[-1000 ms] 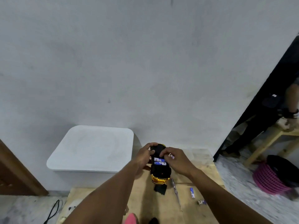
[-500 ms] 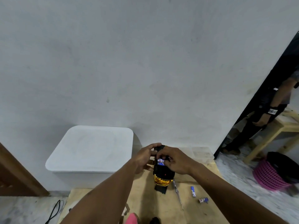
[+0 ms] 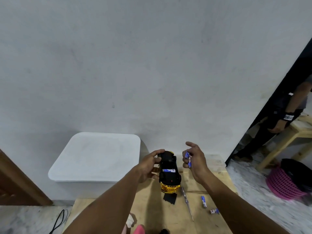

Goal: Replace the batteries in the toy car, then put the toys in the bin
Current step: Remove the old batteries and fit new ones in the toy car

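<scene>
Your left hand (image 3: 148, 166) grips the upturned toy car (image 3: 168, 174) over the table (image 3: 217, 168), one cell (image 3: 168, 170) in its bay; your right hand (image 3: 195, 161) pinches a blue battery (image 3: 187, 158). Cover (image 3: 170, 198) off, bin (image 3: 94, 157) lidded: refitting, closing and binning remain

There is one toy car (image 3: 168, 168). Four batteries show: one battery (image 3: 168, 170) inside the car, another battery (image 3: 188, 159) just right of it, and two batteries (image 3: 204, 201) lower right. One screwdriver (image 3: 187, 202) and one black cover (image 3: 170, 198) lie below the car, and one white bin (image 3: 96, 157) stands left of it.
</scene>
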A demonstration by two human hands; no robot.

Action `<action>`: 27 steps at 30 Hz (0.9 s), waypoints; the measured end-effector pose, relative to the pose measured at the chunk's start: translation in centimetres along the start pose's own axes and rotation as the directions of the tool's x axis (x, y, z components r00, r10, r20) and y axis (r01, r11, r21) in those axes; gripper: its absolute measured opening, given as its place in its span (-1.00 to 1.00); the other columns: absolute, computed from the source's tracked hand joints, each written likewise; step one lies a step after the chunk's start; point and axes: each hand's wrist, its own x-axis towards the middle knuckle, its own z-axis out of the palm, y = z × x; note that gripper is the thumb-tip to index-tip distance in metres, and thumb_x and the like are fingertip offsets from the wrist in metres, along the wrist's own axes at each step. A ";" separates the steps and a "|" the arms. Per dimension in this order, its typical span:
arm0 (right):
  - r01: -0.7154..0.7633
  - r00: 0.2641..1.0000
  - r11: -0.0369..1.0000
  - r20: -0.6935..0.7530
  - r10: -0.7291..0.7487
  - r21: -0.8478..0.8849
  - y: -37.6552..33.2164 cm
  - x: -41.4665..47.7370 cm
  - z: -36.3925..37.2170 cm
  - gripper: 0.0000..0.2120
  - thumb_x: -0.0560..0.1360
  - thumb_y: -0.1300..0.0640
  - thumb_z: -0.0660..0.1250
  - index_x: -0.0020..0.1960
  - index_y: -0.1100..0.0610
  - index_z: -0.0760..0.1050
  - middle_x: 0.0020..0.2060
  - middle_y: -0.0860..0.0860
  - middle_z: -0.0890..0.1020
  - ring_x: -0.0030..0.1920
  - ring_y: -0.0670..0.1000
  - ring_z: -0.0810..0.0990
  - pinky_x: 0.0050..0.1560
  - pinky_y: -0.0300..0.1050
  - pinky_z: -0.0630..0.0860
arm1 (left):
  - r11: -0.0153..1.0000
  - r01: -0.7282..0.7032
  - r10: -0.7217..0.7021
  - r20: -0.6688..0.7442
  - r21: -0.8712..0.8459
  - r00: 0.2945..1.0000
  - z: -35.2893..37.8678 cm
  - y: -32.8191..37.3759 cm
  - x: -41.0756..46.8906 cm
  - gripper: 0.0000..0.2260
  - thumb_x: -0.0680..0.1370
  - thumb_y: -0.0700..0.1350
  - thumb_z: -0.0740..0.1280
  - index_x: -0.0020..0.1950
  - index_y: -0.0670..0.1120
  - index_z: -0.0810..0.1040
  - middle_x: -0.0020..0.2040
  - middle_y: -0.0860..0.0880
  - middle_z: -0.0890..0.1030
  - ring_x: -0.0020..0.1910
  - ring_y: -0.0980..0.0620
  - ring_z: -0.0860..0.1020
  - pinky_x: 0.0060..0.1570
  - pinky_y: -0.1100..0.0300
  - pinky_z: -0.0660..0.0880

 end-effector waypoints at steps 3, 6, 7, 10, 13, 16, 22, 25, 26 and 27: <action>-0.228 0.973 0.966 -0.008 0.231 0.124 -0.7 0.1 -0.1 -0.89 0.51 0.20 0.17 -0.13 0.17 0.44 -0.43 0.02 0.35 -0.46 -0.02 0.32 -0.54 -0.24 0.20 | 0.999 -0.002 0.000 -0.033 -0.040 0.999 0.0 -0.2 0.2 -0.64 0.67 -0.21 0.09 0.29 0.14 0.53 0.19 -0.19 0.56 -0.09 -0.14 0.56 -0.34 0.07 0.57; -0.310 0.951 0.949 -0.036 0.308 -0.057 -0.4 0.3 0.0 -0.75 0.48 0.13 0.32 -0.32 0.09 0.33 -0.47 0.00 0.32 -0.50 -0.01 0.32 -0.54 -0.24 0.20 | 0.996 -0.015 0.009 -0.072 -0.082 0.997 0.2 -0.3 0.3 -0.63 0.67 -0.24 0.11 0.28 0.15 0.53 0.20 -0.20 0.56 -0.08 -0.17 0.56 -0.27 0.01 0.59; -0.301 0.953 0.936 -0.068 0.294 -0.181 -0.2 0.2 0.1 -0.73 0.47 0.13 0.37 -0.33 0.10 0.35 -0.47 0.02 0.33 -0.52 -0.01 0.28 -0.53 -0.24 0.18 | 0.996 -0.026 0.018 -0.085 -0.086 0.996 0.3 -0.4 0.4 -0.63 0.67 -0.25 0.13 0.27 0.15 0.53 0.19 -0.20 0.56 -0.09 -0.17 0.56 -0.26 0.00 0.59; -0.101 0.995 0.779 -0.047 0.092 -0.619 0.8 -0.1 0.3 -0.71 0.43 0.06 0.49 -0.33 0.12 0.43 -0.43 0.00 0.48 -0.48 -0.03 0.40 -0.51 -0.22 0.27 | 0.994 -0.073 0.062 -0.121 -0.083 0.991 0.6 -0.6 0.8 -0.65 0.66 -0.24 0.16 0.27 0.17 0.52 0.17 -0.18 0.58 -0.08 -0.17 0.61 -0.18 -0.05 0.61; 0.074 0.996 0.569 0.032 -0.084 -0.819 2.0 -0.2 0.6 -0.82 0.36 -0.07 0.52 -0.21 0.01 0.60 -0.32 -0.04 0.65 -0.27 -0.07 0.63 -0.31 -0.15 0.54 | 0.988 -0.135 0.123 -0.152 -0.072 0.981 0.8 -0.7 0.9 -0.67 0.65 -0.25 0.19 0.23 0.16 0.52 0.14 -0.17 0.59 -0.07 -0.18 0.65 -0.14 -0.14 0.65; 0.083 0.991 0.451 0.026 -0.130 -0.889 2.3 -0.6 1.0 -0.84 0.41 -0.12 0.46 -0.09 -0.07 0.68 -0.23 -0.10 0.69 -0.20 -0.10 0.64 -0.25 -0.19 0.53 | 0.985 -0.167 0.158 -0.189 -0.035 0.969 1.0 -0.6 0.8 -0.66 0.63 -0.26 0.21 0.21 0.18 0.50 0.16 -0.18 0.57 -0.03 -0.20 0.65 -0.23 -0.07 0.65; 0.048 0.997 0.569 0.005 -0.075 -0.821 2.6 -0.2 2.1 -0.87 0.43 0.00 0.48 -0.09 0.03 0.71 -0.14 -0.05 0.71 -0.12 -0.07 0.65 -0.11 -0.12 0.62 | 0.982 -0.191 0.186 -0.238 0.002 0.953 1.0 -0.6 0.7 -0.63 0.63 -0.26 0.22 0.28 0.18 0.44 0.20 -0.17 0.53 0.07 -0.23 0.62 -0.21 -0.10 0.66; -0.054 0.998 0.704 -0.047 0.030 -0.708 2.1 0.1 2.4 -0.86 0.44 0.05 0.49 -0.12 0.12 0.68 -0.19 0.01 0.68 -0.27 -0.08 0.59 -0.43 -0.26 0.47 | 0.974 -0.226 0.219 -0.258 0.003 0.941 0.9 -0.8 0.6 -0.63 0.62 -0.26 0.25 0.31 0.16 0.45 0.17 -0.18 0.54 0.05 -0.19 0.63 -0.23 -0.08 0.67; -0.086 0.996 0.725 -0.061 0.061 -0.684 2.1 0.2 2.4 -0.84 0.45 0.04 0.49 -0.10 0.14 0.67 -0.19 0.02 0.67 -0.29 -0.06 0.58 -0.51 -0.28 0.37 | 0.972 -0.235 0.228 -0.256 0.001 0.940 0.9 -0.8 0.6 -0.63 0.62 -0.26 0.27 0.30 0.16 0.46 0.15 -0.18 0.55 0.04 -0.19 0.63 -0.21 -0.10 0.67; -0.114 0.994 0.738 -0.073 0.087 -0.665 2.1 0.2 2.4 -0.81 0.45 0.03 0.49 -0.08 0.16 0.65 -0.18 0.03 0.67 -0.29 -0.04 0.57 -0.54 -0.30 0.32 | 0.971 -0.240 0.233 -0.251 0.002 0.940 0.9 -0.7 0.6 -0.64 0.61 -0.25 0.28 0.29 0.16 0.47 0.13 -0.19 0.55 0.03 -0.18 0.64 -0.20 -0.13 0.66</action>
